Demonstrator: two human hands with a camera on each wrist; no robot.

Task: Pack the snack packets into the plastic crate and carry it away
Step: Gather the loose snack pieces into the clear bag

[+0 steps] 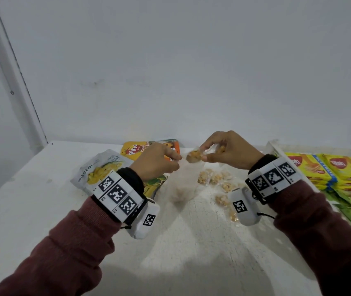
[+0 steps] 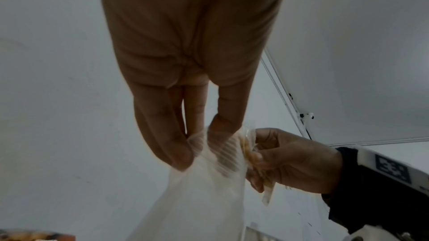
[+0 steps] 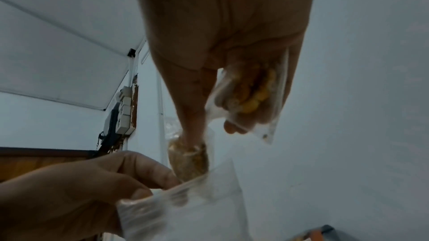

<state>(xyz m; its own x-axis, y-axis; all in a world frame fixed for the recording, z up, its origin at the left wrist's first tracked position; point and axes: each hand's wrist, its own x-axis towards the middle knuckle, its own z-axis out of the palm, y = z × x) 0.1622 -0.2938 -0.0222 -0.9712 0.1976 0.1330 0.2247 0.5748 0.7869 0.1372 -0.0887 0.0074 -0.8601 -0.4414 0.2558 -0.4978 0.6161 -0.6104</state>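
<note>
- Clear plastic bag (image 1: 183,180) pinched at its mouth by my left hand (image 1: 155,161)
- Right hand (image 1: 225,152) pinches small clear nut packets (image 1: 193,156) above it
- More packets (image 1: 215,178) lie loose mid-table; white crate (image 1: 277,149) at right edge, packing unfinished

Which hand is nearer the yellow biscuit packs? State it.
Right. The right hand is just left of the yellow biscuit packs; the left hand is farther left, pinching the clear bag.

We see bare table (image 1: 42,210) near us; sachets (image 1: 217,180) and pouches (image 1: 102,167) crowd the far side.
</note>
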